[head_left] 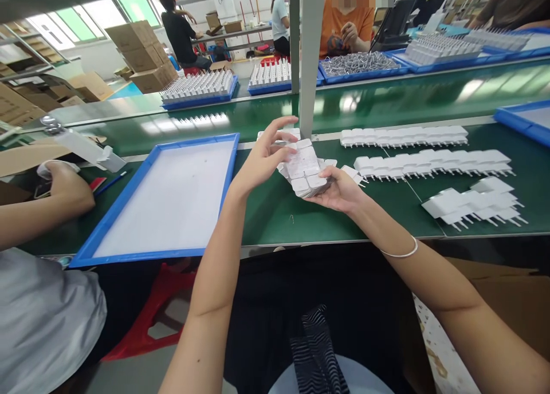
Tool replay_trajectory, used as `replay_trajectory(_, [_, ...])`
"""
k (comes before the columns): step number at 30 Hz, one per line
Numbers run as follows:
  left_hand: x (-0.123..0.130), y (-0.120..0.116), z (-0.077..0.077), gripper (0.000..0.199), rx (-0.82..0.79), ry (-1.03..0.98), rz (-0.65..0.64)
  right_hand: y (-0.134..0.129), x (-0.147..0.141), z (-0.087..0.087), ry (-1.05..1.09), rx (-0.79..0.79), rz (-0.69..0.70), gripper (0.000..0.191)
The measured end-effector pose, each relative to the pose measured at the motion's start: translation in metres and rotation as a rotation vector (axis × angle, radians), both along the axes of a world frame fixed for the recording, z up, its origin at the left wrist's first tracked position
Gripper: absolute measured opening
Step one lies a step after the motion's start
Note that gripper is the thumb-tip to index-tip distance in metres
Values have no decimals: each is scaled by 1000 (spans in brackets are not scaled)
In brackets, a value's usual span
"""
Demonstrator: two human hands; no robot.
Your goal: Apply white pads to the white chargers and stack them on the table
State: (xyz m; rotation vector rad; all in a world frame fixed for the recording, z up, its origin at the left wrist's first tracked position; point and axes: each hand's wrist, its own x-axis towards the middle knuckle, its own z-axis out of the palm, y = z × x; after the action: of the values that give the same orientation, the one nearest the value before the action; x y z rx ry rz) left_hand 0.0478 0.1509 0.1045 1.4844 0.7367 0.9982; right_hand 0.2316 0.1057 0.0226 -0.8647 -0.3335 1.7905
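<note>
My right hand (337, 190) grips a stack of thin white flat pieces (304, 165) with rounded corners, thumb on the near edge and fingers beneath. Over the far left side of the stack, my left hand (268, 156) has its fingers bent and spread apart; whether a fingertip touches the top piece I cannot tell. More white pieces (354, 173) lie on the green work surface behind my right hand. To the right are two overlapping rows of white plastic pieces with thin prongs, a far row (404, 136) and a nearer row (433, 165), plus a loose pile (476, 202).
A blue-rimmed white tray (234, 153) lies left of my hands. A metal post (307, 62) rises just beyond them. At far left a co-worker's hand (62, 179) is near a white device. Across the line, blue trays hold pronged pieces and metal hooks (361, 64); a person in orange sits behind.
</note>
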Motion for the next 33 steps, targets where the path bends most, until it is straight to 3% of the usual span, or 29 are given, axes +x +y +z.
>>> replay_trajectory(3, [-2, 8, -7, 13, 166, 101, -25, 0, 0, 0, -12, 8, 5, 48])
replay_trajectory(5, [-2, 11, -8, 2, 251, 175, -11, 0, 0, 0, -19, 20, 16, 47])
replay_trajectory(8, [3, 12, -4, 12, 230, 244, 7, -1, 0, -1, -44, 40, 31, 44])
replay_trajectory(12, [16, 15, -6, 23, 197, 333, -88, -2, 0, -3, -60, 62, 45, 40])
replay_trajectory(16, [22, 24, -19, 20, 242, 435, -176, -2, 1, -2, -55, 40, 29, 37])
replay_trajectory(20, [18, 25, -21, 11, 268, 483, -156, -2, 1, -2, -61, 67, 44, 33])
replay_trajectory(23, [16, 21, -15, 13, 119, 449, -134, -2, 1, -3, -73, 73, 39, 34])
replay_trajectory(27, [20, 16, -14, 37, -53, 350, -73, -1, 2, -5, -68, 82, 34, 36])
replay_trajectory(33, [35, 13, -30, 39, 273, 441, 180, -1, 1, -5, -45, 80, 16, 35])
